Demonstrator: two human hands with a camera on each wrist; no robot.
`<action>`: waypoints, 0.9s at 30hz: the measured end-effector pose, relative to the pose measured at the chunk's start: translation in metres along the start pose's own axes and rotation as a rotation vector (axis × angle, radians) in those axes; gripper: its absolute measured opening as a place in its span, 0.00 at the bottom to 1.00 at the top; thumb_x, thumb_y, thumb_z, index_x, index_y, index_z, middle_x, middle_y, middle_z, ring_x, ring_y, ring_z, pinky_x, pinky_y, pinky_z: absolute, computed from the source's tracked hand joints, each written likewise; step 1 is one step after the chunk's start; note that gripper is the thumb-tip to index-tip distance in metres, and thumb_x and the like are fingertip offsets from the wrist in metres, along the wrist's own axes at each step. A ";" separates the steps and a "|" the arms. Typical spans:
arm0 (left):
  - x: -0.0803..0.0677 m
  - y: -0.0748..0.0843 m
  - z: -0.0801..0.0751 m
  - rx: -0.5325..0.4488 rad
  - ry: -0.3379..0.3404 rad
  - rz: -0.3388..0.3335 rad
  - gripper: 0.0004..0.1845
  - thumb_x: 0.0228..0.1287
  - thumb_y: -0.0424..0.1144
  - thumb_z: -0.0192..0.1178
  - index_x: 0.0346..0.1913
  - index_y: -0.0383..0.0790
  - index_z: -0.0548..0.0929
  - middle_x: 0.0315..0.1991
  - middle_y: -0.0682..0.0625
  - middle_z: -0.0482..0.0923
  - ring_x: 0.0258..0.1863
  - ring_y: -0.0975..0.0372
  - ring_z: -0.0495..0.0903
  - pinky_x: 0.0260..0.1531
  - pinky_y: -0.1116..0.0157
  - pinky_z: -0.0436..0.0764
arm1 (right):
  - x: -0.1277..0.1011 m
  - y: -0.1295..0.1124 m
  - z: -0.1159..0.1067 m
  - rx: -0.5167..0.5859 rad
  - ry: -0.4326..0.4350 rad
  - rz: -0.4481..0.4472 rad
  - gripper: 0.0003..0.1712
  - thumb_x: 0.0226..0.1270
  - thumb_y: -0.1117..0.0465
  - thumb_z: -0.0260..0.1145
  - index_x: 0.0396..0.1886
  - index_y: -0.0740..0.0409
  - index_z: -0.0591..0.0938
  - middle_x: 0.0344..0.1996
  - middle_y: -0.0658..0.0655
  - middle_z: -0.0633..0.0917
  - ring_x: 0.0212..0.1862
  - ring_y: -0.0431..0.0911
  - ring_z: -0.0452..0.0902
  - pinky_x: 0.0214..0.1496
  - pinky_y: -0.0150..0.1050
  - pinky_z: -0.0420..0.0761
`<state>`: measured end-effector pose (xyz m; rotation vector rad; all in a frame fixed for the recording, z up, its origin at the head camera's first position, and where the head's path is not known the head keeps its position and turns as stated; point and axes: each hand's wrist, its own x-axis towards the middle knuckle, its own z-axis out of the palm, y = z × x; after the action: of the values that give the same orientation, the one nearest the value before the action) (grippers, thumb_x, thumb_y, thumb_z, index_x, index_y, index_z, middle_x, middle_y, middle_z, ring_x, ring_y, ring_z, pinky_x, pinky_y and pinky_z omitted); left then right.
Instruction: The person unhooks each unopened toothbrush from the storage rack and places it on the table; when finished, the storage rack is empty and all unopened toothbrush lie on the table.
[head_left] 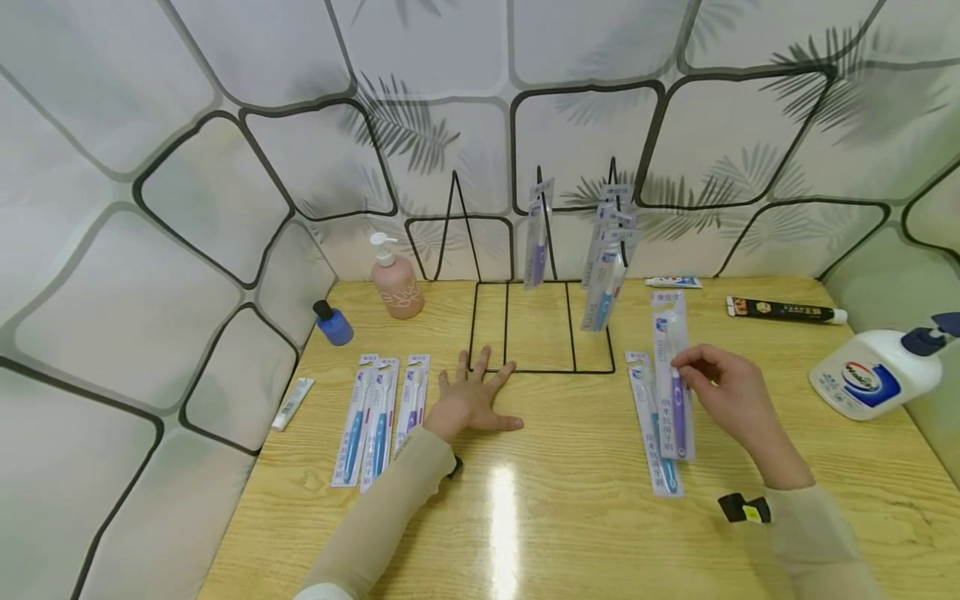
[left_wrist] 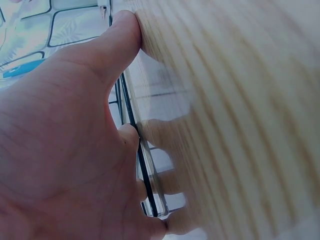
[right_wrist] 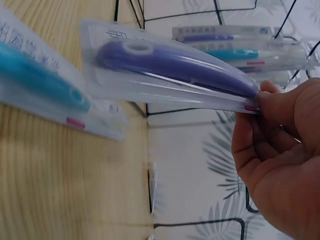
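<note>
My right hand (head_left: 729,392) pinches the edge of a packaged purple toothbrush (head_left: 678,408) between thumb and fingers. In the right wrist view that pack (right_wrist: 175,65) is raised off the table. Beneath it in the head view lies a packaged blue toothbrush (head_left: 666,454), partly covered. My left hand (head_left: 471,404) rests on the table with fingers spread, its fingertips at the front left corner of a black wire rack (head_left: 540,371). Several packaged toothbrushes (head_left: 606,292) hang from the rack's right hook, and one purple toothbrush pack (head_left: 537,242) hangs from the middle hook. The left upright holds none.
Left of my left hand lie three packaged toothbrushes (head_left: 378,425), one partly behind the sleeve. A pink pump bottle (head_left: 399,287), blue bottle (head_left: 334,325) and small tube (head_left: 292,404) stand or lie farther left. On the right are toothpaste tubes (head_left: 783,310) and a white pump bottle (head_left: 862,375).
</note>
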<state>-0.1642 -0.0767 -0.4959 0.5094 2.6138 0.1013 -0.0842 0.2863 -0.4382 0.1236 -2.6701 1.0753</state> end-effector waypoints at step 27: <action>-0.001 0.000 -0.001 -0.023 -0.027 0.001 0.56 0.55 0.80 0.56 0.81 0.72 0.39 0.84 0.49 0.22 0.81 0.39 0.25 0.73 0.28 0.43 | 0.010 0.059 0.016 -0.085 -0.410 0.255 0.06 0.67 0.68 0.64 0.40 0.67 0.83 0.33 0.60 0.84 0.35 0.46 0.78 0.35 0.38 0.77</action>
<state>-0.1643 -0.0771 -0.4945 0.5001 2.5836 0.1243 -0.1074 0.3182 -0.4860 -0.0169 -3.1649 1.1068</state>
